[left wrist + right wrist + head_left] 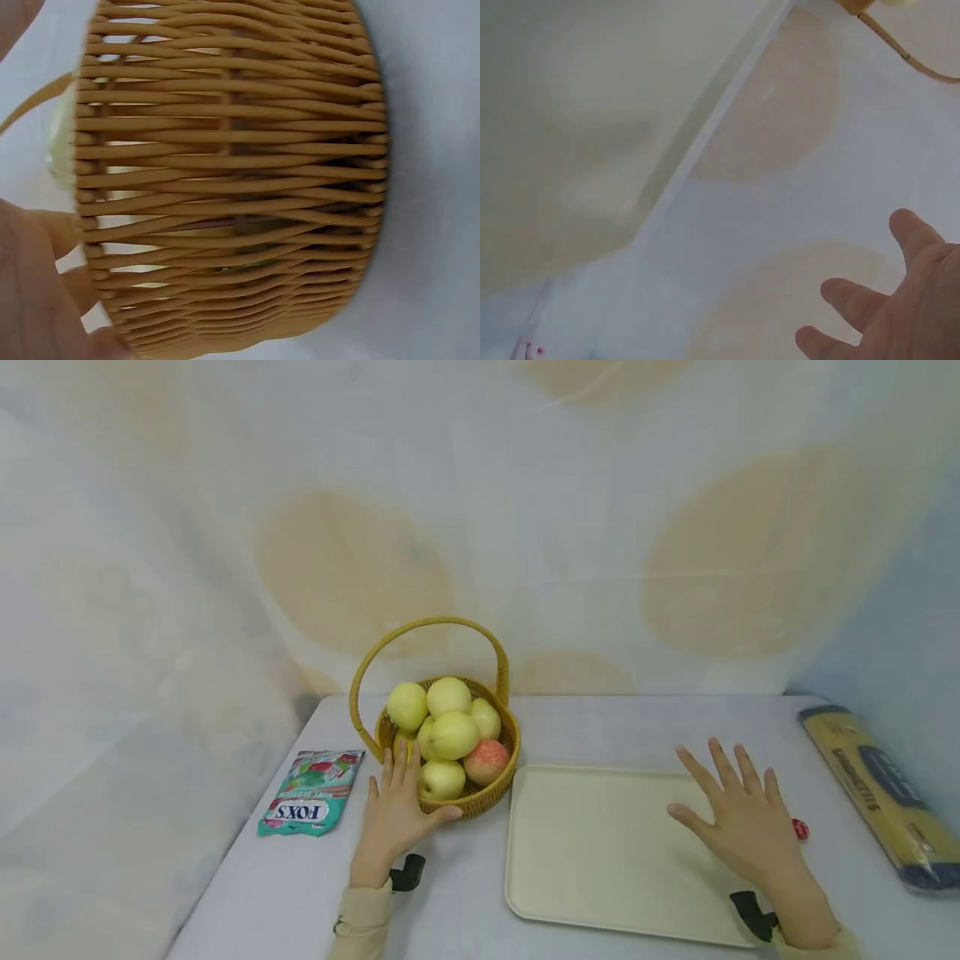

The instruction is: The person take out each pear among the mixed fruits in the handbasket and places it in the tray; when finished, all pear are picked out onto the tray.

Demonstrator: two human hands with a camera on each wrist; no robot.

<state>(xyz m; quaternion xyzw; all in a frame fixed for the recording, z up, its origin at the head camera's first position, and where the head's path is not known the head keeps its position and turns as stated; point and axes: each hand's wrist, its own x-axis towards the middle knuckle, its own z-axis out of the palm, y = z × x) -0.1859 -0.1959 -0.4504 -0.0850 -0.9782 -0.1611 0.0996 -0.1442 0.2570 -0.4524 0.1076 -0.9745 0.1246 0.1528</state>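
A round wicker basket with a tall handle stands at the back, heaped with pale green fruits and one reddish peach. My left hand is at its near left side, fingers straight and spread, thumb toward the front rim. The left wrist view is filled by the basket's woven wall, with fingers at the rim; whether they touch it I cannot tell. Above the right part of a cream tray, my right hand spreads its fingers and holds nothing.
Left of the basket lies a teal FOX'S candy bag. A long spaghetti pack lies along the right side. Beside the tray, a small red item is partly hidden by the right hand. Patterned cloth hangs behind the table.
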